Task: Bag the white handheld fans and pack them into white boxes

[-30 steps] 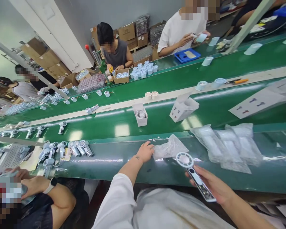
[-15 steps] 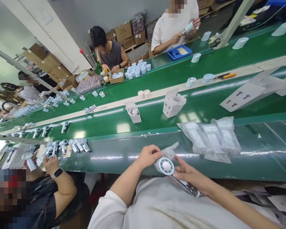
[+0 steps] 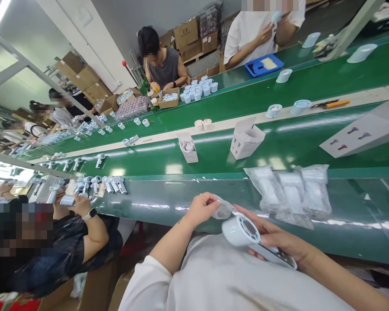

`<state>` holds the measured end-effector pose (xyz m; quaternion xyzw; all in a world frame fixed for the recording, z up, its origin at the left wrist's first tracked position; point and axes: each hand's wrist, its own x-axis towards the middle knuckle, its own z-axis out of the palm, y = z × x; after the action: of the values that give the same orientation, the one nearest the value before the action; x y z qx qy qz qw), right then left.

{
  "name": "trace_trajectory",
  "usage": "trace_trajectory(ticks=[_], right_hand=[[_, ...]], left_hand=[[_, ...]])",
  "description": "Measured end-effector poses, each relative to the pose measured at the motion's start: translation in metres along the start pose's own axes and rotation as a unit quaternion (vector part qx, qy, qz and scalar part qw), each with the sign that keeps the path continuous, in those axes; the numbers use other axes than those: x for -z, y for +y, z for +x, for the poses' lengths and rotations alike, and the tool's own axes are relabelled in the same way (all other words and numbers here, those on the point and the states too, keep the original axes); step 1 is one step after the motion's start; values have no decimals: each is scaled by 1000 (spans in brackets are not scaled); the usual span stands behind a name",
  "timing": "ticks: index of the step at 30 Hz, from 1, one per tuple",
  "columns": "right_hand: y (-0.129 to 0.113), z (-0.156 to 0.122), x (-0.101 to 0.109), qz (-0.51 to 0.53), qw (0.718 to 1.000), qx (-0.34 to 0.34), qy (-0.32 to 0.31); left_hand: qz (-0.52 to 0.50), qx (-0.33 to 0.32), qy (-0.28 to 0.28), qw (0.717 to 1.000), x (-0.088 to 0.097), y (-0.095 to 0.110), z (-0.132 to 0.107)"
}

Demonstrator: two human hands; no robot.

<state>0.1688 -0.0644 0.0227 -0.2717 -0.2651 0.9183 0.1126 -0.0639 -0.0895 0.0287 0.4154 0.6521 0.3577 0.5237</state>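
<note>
In my right hand (image 3: 272,235) lies a light-blue handheld fan (image 3: 241,231), with a round vented head and a dark, shiny panel along its handle. Its head points left, close above my white shirt. My left hand (image 3: 202,209) pinches a clear plastic bag (image 3: 222,209) by its edge, just beyond the fan's head. The bag stretches toward my right fingers; whether they touch it I cannot tell. Several filled bubble-wrap bags (image 3: 290,188) lie on the bench beyond my right hand.
Open white boxes (image 3: 248,140) stand on the green conveyor belt (image 3: 210,153). At left, a co-worker's hands (image 3: 81,205) hold a light-blue piece near a group of fans (image 3: 112,183). Pliers with an orange handle (image 3: 337,103) rest on the pale divider. Other people work across the belt.
The fan has turned from showing its round face to showing its side, clear of the plastic. My left hand now holds the bag apart from it. The view has shifted.
</note>
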Motion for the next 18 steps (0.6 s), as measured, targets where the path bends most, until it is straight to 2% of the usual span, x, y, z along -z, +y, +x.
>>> trace_trajectory(ticks=[2, 5, 8, 11, 14, 16, 18], right_hand=[[-1, 3, -2, 4, 999, -22, -24], [-2, 10, 0, -11, 998, -53, -12], [-4, 13, 5, -20, 998, -64, 7], [-4, 12, 5, -26, 997, -45, 56], [1, 14, 0, -60, 992, -35, 102], [6, 17, -3, -72, 989, -28, 129], [10, 19, -2, -55, 987, -16, 153]], left_hand=[[-29, 4, -21, 999, -10, 2, 1], [-115, 28, -35, 992, -12, 0, 0], [-188, 37, -9, 981, -7, -5, -5], [-198, 18, 40, 979, -9, -6, -12], [-139, -41, 67, 987, -21, 1, -18], [-40, -123, 30, 991, -29, 6, -24], [94, -229, -12, 969, -30, 8, -31]])
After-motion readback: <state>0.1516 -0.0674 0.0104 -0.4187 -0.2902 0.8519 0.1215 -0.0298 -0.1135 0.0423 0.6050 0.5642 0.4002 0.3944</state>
